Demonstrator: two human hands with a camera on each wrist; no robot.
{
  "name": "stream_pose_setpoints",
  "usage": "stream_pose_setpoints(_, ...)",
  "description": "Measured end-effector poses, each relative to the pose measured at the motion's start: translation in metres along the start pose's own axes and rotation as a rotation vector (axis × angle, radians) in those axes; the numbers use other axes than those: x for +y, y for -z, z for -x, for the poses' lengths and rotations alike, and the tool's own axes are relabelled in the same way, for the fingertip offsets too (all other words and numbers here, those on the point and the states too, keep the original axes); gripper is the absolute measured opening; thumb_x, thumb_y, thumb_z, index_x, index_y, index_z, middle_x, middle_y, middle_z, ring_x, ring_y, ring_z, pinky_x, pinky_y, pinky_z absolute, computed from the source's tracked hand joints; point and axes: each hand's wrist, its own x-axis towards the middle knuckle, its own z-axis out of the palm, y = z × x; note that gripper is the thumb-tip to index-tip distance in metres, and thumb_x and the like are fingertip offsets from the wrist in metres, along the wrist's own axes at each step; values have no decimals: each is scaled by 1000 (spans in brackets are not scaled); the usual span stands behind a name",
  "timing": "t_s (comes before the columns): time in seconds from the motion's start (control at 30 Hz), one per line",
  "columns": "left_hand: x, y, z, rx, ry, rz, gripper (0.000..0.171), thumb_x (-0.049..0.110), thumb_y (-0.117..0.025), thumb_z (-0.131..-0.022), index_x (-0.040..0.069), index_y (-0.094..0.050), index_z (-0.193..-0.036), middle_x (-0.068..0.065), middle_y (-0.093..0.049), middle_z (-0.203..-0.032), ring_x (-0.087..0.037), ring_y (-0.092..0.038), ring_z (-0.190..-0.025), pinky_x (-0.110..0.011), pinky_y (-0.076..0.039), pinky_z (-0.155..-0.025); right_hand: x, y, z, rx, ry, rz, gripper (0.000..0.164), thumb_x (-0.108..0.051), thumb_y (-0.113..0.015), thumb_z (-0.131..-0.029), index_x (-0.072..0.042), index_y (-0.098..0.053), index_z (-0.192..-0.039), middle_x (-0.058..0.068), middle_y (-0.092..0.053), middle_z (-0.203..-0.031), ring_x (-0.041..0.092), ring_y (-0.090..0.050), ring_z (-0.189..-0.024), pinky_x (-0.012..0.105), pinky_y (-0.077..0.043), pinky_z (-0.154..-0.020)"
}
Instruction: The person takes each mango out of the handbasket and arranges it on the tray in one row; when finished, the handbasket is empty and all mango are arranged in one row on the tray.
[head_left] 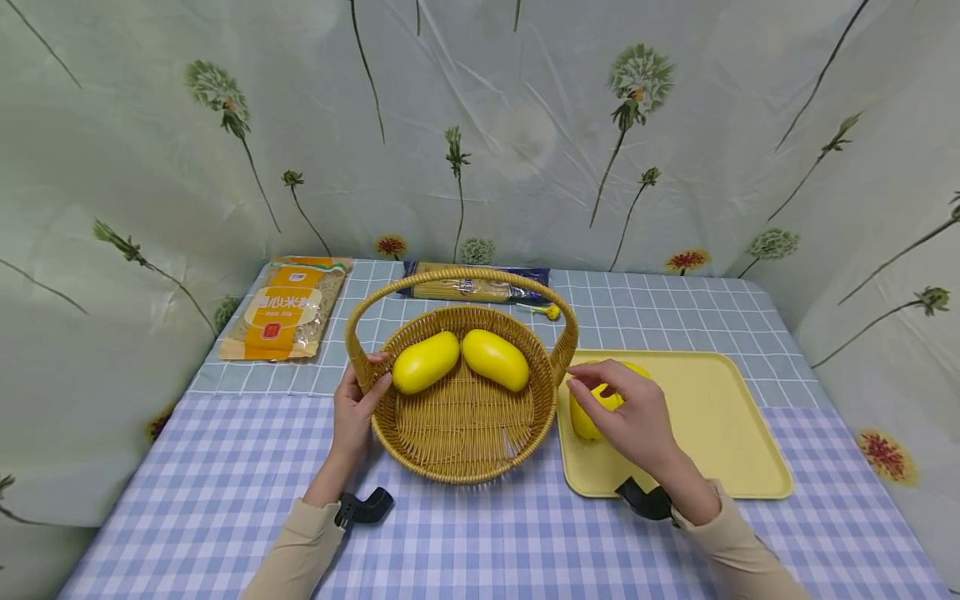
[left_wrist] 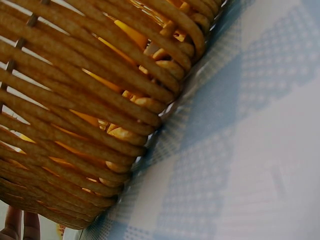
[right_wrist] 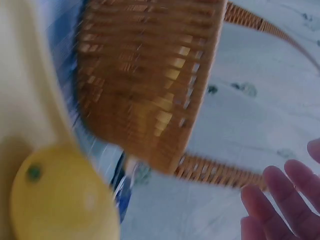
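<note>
A wicker basket (head_left: pixel 465 479) with a tall arched handle stands mid-table, holding two smooth, oblong yellow fruits, the left fruit (head_left: pixel 425 363) and the right fruit (head_left: pixel 495 360). My left hand (head_left: pixel 356 417) grips the basket's left side near the handle's base, thumb over the rim. In the left wrist view the woven wall (left_wrist: pixel 75 115) fills much of the picture, with fingertips (left_wrist: pixel 22 225) at its lower edge. My right hand (head_left: pixel 630 417), fingers loosely bent, is over the yellow tray (head_left: pixel 712 417), fingertips near the handle's right base. Partly behind it lies a rounded yellow fruit (right_wrist: pixel 62 200) with a green spot.
Behind the basket lie a dark blue packet of pasta (head_left: pixel 472 287) and a small yellow item (head_left: pixel 551 312). An orange-labelled bag of grain (head_left: pixel 288 308) lies at the back left. Flower-printed curtains (head_left: pixel 525 142) surround the checked tablecloth (head_left: pixel 225 483).
</note>
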Motion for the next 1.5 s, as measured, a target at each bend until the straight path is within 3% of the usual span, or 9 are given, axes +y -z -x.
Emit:
stream_pose_setpoints(0.23, -1, 1, -1, -5, -8, 2, 29, -6, -59, -90, -14, -47, -115, -21, -55, -120, -23, -50, -117, -29, -38, -101, -18, -21, -13, -99, 52, -137, 29, -6, -74, -80, -9, -67, -108, -1, -68, -93, 13, -62, -79, 31, -54, -57)
stream_pose_setpoints(0.5, -1, 1, -1, -8, -10, 4, 27, -8, -58, -89, -13, -48, -114, -26, -52, -120, -24, -50, -117, -30, -38, -101, -38, -41, -34, -180, 44, -184, 22, -16, -70, -87, -12, -67, -109, -3, -67, -100, 8, -61, -80, 27, -54, -64)
stream_pose_setpoints(0.7, 0, 0, -1, -11, -6, 1, 28, -6, -58, -90, -13, -48, -115, -22, -55, -120, -23, -50, -117, -30, -38, -101, -47, -50, -52, -288, -53, -90, 28, -31, -64, -92, -14, -67, -114, -4, -66, -110, 15, -62, -91, 30, -55, -69)
stream_pose_setpoints(1.0, -1, 1, -2, -23, -12, -2, 28, -6, -58, -90, -14, -47, -115, -22, -55, -120, -24, -49, -117, -30, -37, -101, -41, -65, -80, -497, -245, -31, 48, -46, -63, -89, -17, -60, -126, -2, -57, -126, 19, -53, -113, 39, -47, -89)
stream_pose_setpoints(1.17, 1, 1, 0, -9, 1, -14, 30, -5, -59, -90, -14, -46, -116, -18, -56, -119, -23, -50, -117, -29, -38, -101, -34, -75, -92, -604, -295, 53, 51, -46, -64, -88, -18, -57, -130, 2, -55, -130, 22, -49, -118, 42, -44, -92)
stream_pose_setpoints(1.27, 2, 0, 0, -1, 7, -17, 29, -5, -59, -90, -13, -47, -116, -14, -58, -119, -23, -50, -117, -29, -38, -101, -31, -81, -98, -655, -319, 89, 52, -44, -65, -88, -18, -56, -132, 6, -55, -129, 25, -50, -116, 43, -46, -86)
stream_pose_setpoints(1.5, 1, 0, 0, -5, 16, -10, 24, -6, -57, -91, -8, -52, -114, -9, -60, -117, -22, -50, -117, -29, -37, -102, -21, -93, -104, -704, -364, 138, 58, -41, -67, -87, -13, -51, -136, 10, -53, -132, 29, -51, -115, 47, -46, -86)
